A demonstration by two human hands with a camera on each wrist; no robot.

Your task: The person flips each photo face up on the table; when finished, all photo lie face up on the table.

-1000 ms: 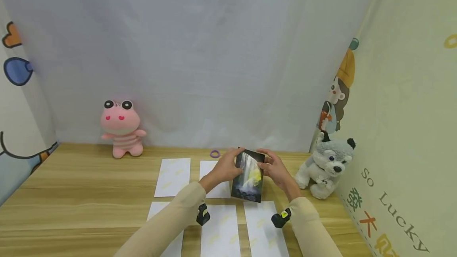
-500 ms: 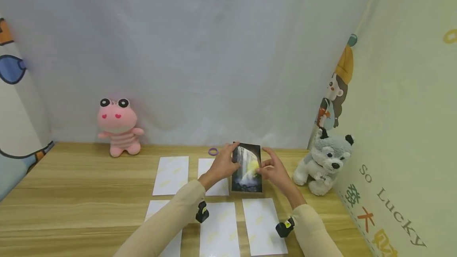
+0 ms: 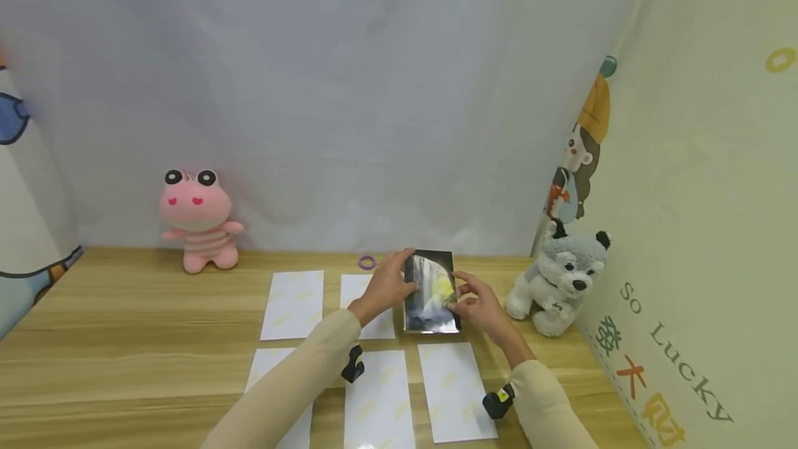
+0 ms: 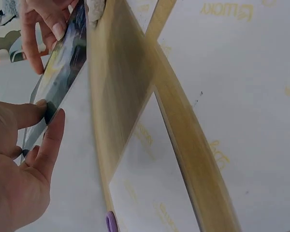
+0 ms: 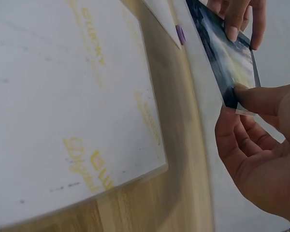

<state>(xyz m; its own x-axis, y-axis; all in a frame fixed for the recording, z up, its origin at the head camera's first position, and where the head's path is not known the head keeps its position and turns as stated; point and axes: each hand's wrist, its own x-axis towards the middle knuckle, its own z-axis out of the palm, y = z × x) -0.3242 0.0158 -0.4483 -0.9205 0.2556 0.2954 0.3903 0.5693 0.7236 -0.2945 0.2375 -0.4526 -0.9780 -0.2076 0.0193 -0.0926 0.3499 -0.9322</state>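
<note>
The photo point(image 3: 430, 300) of a waterfall is held up over the table point(image 3: 156, 310), between the two hands: the left hand point(image 3: 386, 286) pinches one long edge, the right hand point(image 3: 481, 303) the other — both thumbs on its front. The right wrist view shows right-hand fingers point(image 5: 227, 130) curled behind the photo, mostly hidden from the head view. It also shows clear film point(image 5: 245, 112) projecting past the printed picture — whether a sleeve or a loose sheet, I cannot tell — and legible yellow "LUCKY" lettering on the white sheets point(image 3: 293, 305).
</note>
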